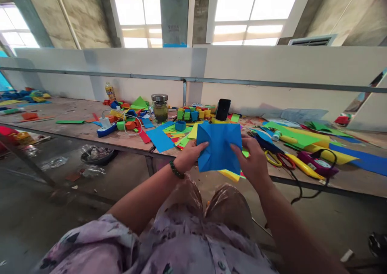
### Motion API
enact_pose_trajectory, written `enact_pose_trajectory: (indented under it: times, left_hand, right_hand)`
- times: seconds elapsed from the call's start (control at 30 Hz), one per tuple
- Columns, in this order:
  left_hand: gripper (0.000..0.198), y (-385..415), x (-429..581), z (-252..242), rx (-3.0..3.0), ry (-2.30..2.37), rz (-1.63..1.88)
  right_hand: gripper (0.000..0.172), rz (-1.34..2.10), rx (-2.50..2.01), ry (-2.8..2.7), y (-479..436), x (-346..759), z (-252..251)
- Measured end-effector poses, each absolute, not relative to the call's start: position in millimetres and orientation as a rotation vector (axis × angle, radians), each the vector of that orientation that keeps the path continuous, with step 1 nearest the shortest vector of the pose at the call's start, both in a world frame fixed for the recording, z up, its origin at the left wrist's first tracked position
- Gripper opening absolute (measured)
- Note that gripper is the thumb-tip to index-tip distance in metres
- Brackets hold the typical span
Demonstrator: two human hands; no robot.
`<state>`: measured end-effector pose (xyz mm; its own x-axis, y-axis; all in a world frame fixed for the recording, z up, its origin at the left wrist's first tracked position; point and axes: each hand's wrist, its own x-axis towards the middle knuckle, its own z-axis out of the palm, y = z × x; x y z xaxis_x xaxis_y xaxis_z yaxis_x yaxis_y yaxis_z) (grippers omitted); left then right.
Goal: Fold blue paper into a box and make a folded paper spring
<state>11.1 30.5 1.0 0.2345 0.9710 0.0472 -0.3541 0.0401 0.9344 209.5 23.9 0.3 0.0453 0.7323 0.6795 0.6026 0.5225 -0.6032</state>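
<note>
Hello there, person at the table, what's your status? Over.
Left hand and right hand: both gripping. Blue paper: creased, held up between them. Nothing covering its middle; loose colored sheets clutter the table behind.

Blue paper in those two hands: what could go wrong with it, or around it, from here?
The blue paper is creased and pinched at both sides by the left hand and right hand, so an uneven pull might wrinkle or tear it. Held by the front edge of the table, it could fall toward the floor if let slip. The black phone stands propped up amid clutter, so a bump might topple it.
</note>
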Motion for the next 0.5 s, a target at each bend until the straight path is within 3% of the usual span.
enact_pose_trajectory:
  times: [0.13,0.23,0.4,0.5]
  left_hand:
    - [0.032,59.6,24.2,7.4,1.077,0.742,1.194]
    - [0.031,77.1,29.4,1.3,0.966,0.753,1.126]
    - [0.032,102.9,30.0,-5.2,0.876,0.749,1.040]
    - [0.036,112.2,27.8,-3.0,0.918,0.740,1.025]
  right_hand:
    - [0.040,0.063,-1.165,-1.576,55.5,217.0,4.4]
    - [0.022,-0.026,-1.153,-1.656,69.7,220.5,4.4]
    - [0.032,0.220,-1.293,-1.723,84.6,220.0,3.6]
    - [0.026,0.292,-1.343,-1.695,91.9,222.3,4.7]
